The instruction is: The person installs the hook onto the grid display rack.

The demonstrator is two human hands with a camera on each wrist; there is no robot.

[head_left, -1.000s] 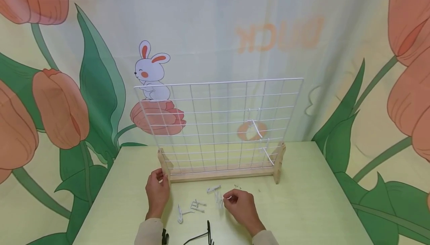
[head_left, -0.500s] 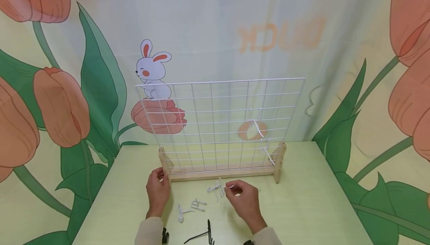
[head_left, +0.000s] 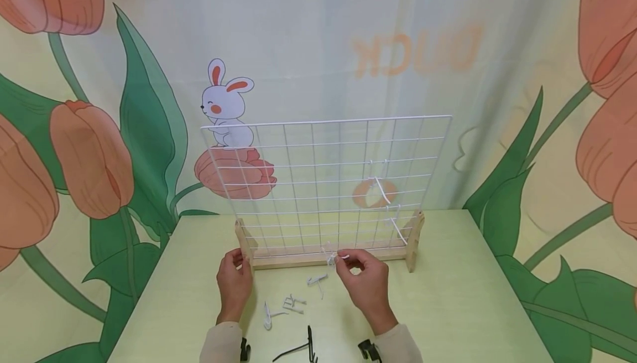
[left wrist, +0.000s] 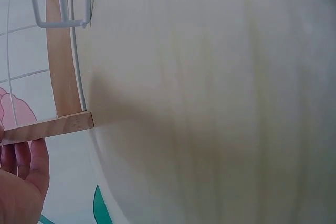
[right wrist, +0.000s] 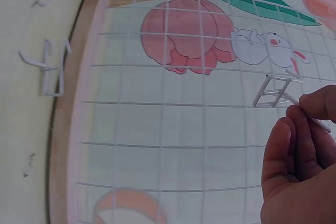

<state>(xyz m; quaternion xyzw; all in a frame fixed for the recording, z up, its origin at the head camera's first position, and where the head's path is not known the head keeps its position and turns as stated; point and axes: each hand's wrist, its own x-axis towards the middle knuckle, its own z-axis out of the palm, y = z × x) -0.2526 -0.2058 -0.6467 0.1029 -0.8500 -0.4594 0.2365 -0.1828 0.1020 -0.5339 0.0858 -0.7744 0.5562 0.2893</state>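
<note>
A white wire grid panel stands upright in a wooden base on the pale green table. My left hand grips the base's left foot. My right hand pinches a small white wire hook and holds it just in front of the grid's bottom edge; in the right wrist view the hook sits close to the mesh. Two white hooks hang on the grid's right side. Three loose white hooks lie on the table between my hands.
A black wire piece lies near the table's front edge. A curtain with tulips and a rabbit hangs right behind the table. The table's left edge is close to my left hand.
My right hand lifted a white hook off the table and carried it forward and up to the bottom of the grid. The left hand stayed on the base.
</note>
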